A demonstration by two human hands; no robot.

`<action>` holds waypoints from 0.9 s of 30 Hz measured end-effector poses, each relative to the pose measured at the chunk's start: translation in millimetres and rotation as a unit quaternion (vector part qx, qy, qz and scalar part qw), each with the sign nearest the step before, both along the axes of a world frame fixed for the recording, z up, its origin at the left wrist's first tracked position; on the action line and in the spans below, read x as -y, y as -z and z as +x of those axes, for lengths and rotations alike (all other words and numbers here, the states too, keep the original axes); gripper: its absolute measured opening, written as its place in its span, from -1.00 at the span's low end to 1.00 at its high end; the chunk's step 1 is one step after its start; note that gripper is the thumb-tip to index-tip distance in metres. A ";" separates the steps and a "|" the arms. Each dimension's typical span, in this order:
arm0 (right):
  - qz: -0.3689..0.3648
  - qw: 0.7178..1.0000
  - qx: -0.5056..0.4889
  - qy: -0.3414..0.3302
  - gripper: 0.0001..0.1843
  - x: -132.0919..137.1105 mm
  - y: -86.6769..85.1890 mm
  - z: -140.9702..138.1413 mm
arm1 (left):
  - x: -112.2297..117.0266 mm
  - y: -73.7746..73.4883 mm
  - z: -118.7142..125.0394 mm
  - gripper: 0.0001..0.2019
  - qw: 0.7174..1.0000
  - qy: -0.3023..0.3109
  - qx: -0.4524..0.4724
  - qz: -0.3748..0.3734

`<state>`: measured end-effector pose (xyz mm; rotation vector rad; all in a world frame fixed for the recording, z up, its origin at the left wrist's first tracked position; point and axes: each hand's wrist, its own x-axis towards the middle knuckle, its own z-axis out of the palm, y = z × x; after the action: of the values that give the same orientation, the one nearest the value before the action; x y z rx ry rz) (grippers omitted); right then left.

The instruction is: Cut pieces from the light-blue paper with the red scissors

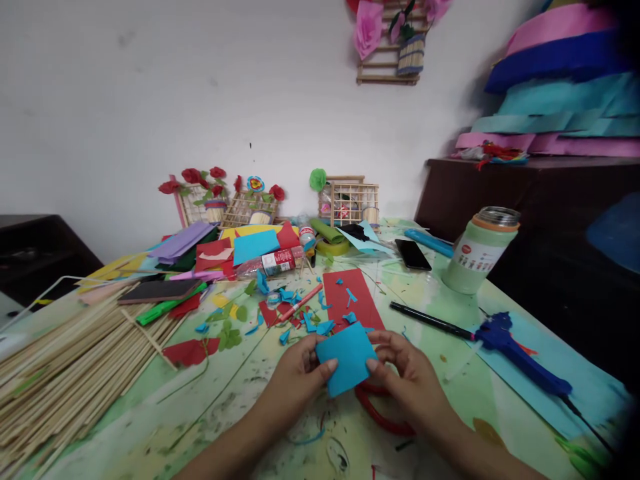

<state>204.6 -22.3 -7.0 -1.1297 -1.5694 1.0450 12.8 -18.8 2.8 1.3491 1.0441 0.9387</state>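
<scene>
Left hand [300, 373] and right hand [400, 373] pinch the blue paper square [347, 357], tilted, corner pointing down-left.

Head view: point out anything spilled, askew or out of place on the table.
Blue paper scraps lie strewn over the red sheet and table beyond the blue paper square. A clear bottle lies on its side.
</scene>
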 end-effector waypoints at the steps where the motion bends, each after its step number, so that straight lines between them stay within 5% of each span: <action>1: 0.030 0.999 0.043 -0.009 -0.59 4.4 3.1 -2.0 | -1.2 -2.2 -2.7 -0.64 0.999 0.016 0.012 -0.035; 3: 0.134 0.977 0.165 -0.009 -0.47 11.4 5.1 -2.9 | -2.6 -5.9 -10.7 -0.66 0.995 0.051 0.010 -0.089; 6: 0.298 0.900 0.314 -0.045 -0.26 17.7 1.0 -4.6 | -0.1 -3.2 -24.4 -0.67 0.991 0.061 0.007 -0.118; 11: 0.421 0.829 0.339 -0.145 -0.79 20.8 6.4 -21.1 | 13.9 17.7 -36.4 -0.67 0.981 0.100 0.011 -0.167; 16: 0.437 0.816 0.344 -0.157 -0.81 25.1 14.9 -29.0 | 29.4 21.5 -41.4 -0.73 0.983 0.079 -0.072 -0.150; 18: 0.436 0.813 0.350 -0.162 -0.80 27.9 15.8 -28.4 | 38.7 17.4 -43.7 -0.76 0.981 0.025 -0.181 -0.062; 21: 0.418 0.814 0.360 -0.178 -0.82 31.3 18.4 -27.2 | 57.9 10.5 -45.3 -0.67 0.932 -0.055 -0.333 0.130; 24: 0.386 0.834 0.346 -0.191 -0.87 32.7 22.1 -26.5 | 76.5 8.6 -41.9 -0.66 0.894 -0.007 -0.382 0.235; 27: 0.339 0.860 0.326 -0.199 -0.90 33.4 23.3 -26.0 | 86.4 13.0 -36.4 -0.77 0.892 0.053 -0.388 0.225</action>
<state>178.6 -55.7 -30.3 -0.6821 -2.5266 0.2435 -23.6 -105.2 -10.2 2.2544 1.3644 0.5619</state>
